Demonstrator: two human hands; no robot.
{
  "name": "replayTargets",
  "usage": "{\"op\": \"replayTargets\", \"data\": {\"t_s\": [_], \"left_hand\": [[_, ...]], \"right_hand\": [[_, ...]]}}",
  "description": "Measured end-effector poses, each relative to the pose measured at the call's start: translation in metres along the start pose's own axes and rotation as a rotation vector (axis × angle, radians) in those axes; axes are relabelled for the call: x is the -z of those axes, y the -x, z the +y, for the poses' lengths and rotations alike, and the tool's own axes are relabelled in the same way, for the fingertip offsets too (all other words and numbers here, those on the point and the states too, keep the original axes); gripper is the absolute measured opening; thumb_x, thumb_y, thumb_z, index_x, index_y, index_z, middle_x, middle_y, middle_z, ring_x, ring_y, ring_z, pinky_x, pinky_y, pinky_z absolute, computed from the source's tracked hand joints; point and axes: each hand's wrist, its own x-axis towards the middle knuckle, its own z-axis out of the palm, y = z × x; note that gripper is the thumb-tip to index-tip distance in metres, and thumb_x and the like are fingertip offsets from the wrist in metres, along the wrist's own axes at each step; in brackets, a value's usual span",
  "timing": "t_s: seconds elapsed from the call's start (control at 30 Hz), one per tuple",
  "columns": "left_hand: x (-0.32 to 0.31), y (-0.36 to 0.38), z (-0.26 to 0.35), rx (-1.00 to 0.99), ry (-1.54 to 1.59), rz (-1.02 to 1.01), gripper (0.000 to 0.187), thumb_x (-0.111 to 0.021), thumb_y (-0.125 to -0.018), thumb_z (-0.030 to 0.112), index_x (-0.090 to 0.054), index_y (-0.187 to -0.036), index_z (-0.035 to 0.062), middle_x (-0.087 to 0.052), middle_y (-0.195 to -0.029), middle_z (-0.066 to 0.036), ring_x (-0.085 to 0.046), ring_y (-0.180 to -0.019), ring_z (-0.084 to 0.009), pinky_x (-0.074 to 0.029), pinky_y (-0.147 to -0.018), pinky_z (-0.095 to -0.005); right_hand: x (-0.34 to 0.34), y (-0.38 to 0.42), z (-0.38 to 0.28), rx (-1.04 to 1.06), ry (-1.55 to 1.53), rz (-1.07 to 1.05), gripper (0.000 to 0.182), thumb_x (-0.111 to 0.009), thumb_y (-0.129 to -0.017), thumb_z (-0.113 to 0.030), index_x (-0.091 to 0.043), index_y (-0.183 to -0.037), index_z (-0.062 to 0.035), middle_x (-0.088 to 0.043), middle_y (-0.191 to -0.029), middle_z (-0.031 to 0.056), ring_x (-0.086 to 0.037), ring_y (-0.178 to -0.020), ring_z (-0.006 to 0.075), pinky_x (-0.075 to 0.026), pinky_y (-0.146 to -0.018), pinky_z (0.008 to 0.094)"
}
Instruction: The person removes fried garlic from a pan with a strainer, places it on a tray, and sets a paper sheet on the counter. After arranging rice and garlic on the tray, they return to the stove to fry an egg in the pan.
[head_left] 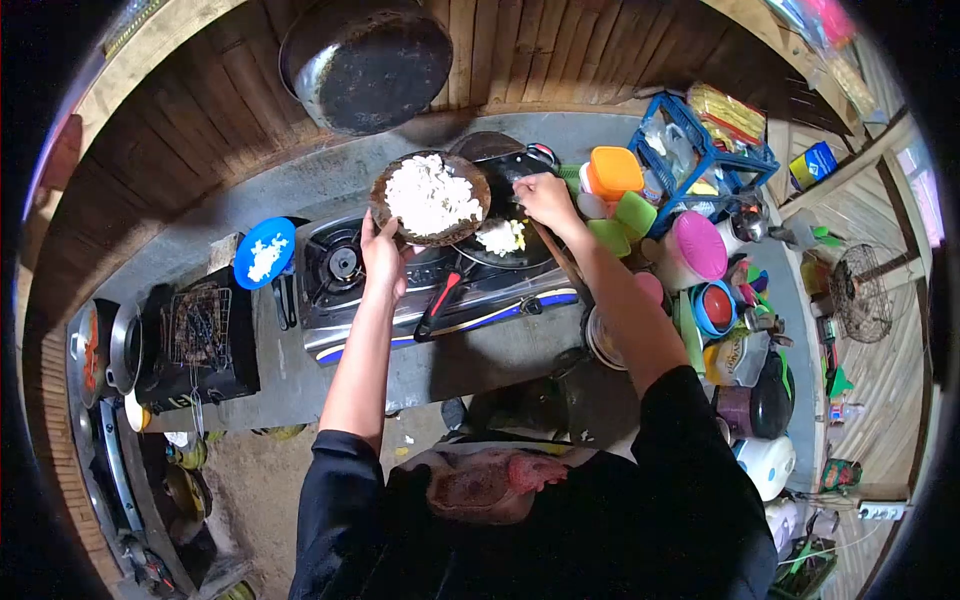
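My left hand (383,255) grips the near edge of a round brown plate (383,212), fingers below and thumb at the rim. The plate is heaped with white food in small pieces (430,195), perhaps rice. Beside it on the stove (400,335) sits a dark pan (530,258), with a smaller mound of white and yellowish food (500,237) in it. Over the pan's right side is my right hand (547,203), its fingers closed; what they hold, if anything, is hidden. A red and black handle (440,305) points toward me from the pan's near left side.
The left burner (343,263) shows bare. A blue plate (265,253) with white bits stands left of the stove, near a grill rack (200,325). Colourful containers (615,172) and a blue crate (690,150) crowd the right. A big blackened pot (375,70) hangs above.
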Motion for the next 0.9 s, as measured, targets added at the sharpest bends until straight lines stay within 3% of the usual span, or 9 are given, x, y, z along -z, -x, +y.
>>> {"op": "replayTargets", "data": {"t_s": [0.07,0.1,0.2,0.23,0.33,0.43,0.47,0.63,0.9], "left_hand": [[-0.009,0.008,0.001,0.021,0.019,-0.043,0.047,-0.042,-0.092,0.009,-0.029,-0.137,0.0128,-0.053,-0.117,-0.014,-0.061,-0.094,-0.0247,-0.055,-0.064,-0.0388],[-0.012,0.015,0.002,0.025,0.027,-0.058,0.047,-0.042,-0.092,0.009,-0.029,-0.137,0.0129,-0.053,-0.117,-0.014,-0.061,-0.093,-0.0243,-0.056,-0.064,-0.0380],[-0.021,0.030,-0.001,0.059,0.043,-0.101,0.048,-0.043,-0.092,0.008,-0.029,-0.137,0.0133,-0.053,-0.117,-0.013,-0.061,-0.094,-0.0232,-0.057,-0.064,-0.0367],[-0.023,0.034,-0.005,0.079,0.086,-0.110,0.048,-0.043,-0.092,0.008,-0.029,-0.137,0.0134,-0.053,-0.118,-0.013,-0.060,-0.095,-0.0230,-0.058,-0.065,-0.0373],[-0.029,0.053,-0.013,0.118,0.160,-0.217,0.049,-0.041,-0.092,0.004,-0.028,-0.138,0.0115,-0.049,-0.125,-0.013,-0.056,-0.106,-0.0248,-0.056,-0.073,-0.0397],[-0.034,0.066,-0.028,0.154,0.168,-0.247,0.046,-0.042,-0.092,0.003,-0.033,-0.137,0.0104,-0.049,-0.126,-0.011,-0.055,-0.108,-0.0208,-0.053,-0.082,-0.0335],[-0.036,0.074,-0.033,0.195,0.126,-0.231,0.046,-0.042,-0.092,0.003,-0.033,-0.136,0.0114,-0.050,-0.126,-0.009,-0.055,-0.107,-0.0189,-0.052,-0.081,-0.0321],[-0.048,0.116,-0.039,0.261,0.122,-0.313,0.047,-0.041,-0.092,0.004,-0.032,-0.137,0.0146,-0.051,-0.125,-0.008,-0.056,-0.106,-0.0188,-0.055,-0.079,-0.0345],[-0.048,0.192,-0.080,0.411,0.051,-0.401,0.054,-0.043,-0.092,0.005,-0.024,-0.141,0.0150,-0.049,-0.126,-0.010,-0.057,-0.105,-0.0212,-0.056,-0.075,-0.0388]], "right_hand": [[0.010,0.015,-0.013,-0.375,-0.600,-0.075,0.021,-0.058,-0.083,-0.017,-0.068,-0.093,-0.0018,-0.066,-0.072,0.0124,-0.067,-0.065,0.0210,-0.055,-0.056,0.0333],[0.014,0.022,-0.016,-0.404,-0.671,-0.078,0.031,-0.058,-0.087,-0.021,-0.062,-0.105,0.0033,-0.064,-0.076,0.0095,-0.066,-0.066,0.0157,-0.056,-0.052,0.0285],[0.024,0.046,-0.021,-0.473,-0.872,-0.070,0.039,-0.056,-0.088,-0.015,-0.050,-0.119,0.0086,-0.063,-0.093,0.0148,-0.066,-0.071,0.0231,-0.057,-0.059,0.0329],[0.030,0.055,-0.020,-0.499,-0.878,-0.158,0.047,-0.049,-0.092,-0.016,-0.036,-0.131,0.0069,-0.060,-0.102,0.0143,-0.064,-0.079,0.0228,-0.055,-0.067,0.0327],[0.045,0.090,-0.024,-0.506,-1.039,-0.103,0.048,-0.052,-0.090,-0.016,-0.037,-0.131,0.0058,-0.060,-0.099,0.0144,-0.063,-0.076,0.0199,-0.055,-0.068,0.0317],[0.059,0.128,-0.028,-0.508,-0.936,0.026,0.044,-0.054,-0.088,-0.011,-0.043,-0.126,0.0062,-0.060,-0.092,0.0111,-0.062,-0.072,0.0162,-0.055,-0.063,0.0282],[0.061,0.140,-0.026,-0.495,-0.885,0.099,0.042,-0.056,-0.087,-0.009,-0.045,-0.124,0.0069,-0.060,-0.087,0.0080,-0.061,-0.070,0.0136,-0.055,-0.060,0.0274],[0.076,0.196,-0.018,-0.516,-0.719,0.215,0.043,-0.063,-0.081,-0.008,-0.052,-0.121,0.0006,-0.063,-0.099,0.0132,-0.060,-0.079,0.0159,-0.047,-0.069,0.0266],[0.115,0.311,-0.027,-0.697,-0.718,0.291,0.045,-0.062,-0.080,-0.001,-0.051,-0.123,-0.0013,-0.059,-0.104,0.0174,-0.060,-0.087,0.0195,-0.054,-0.068,0.0301]]}}
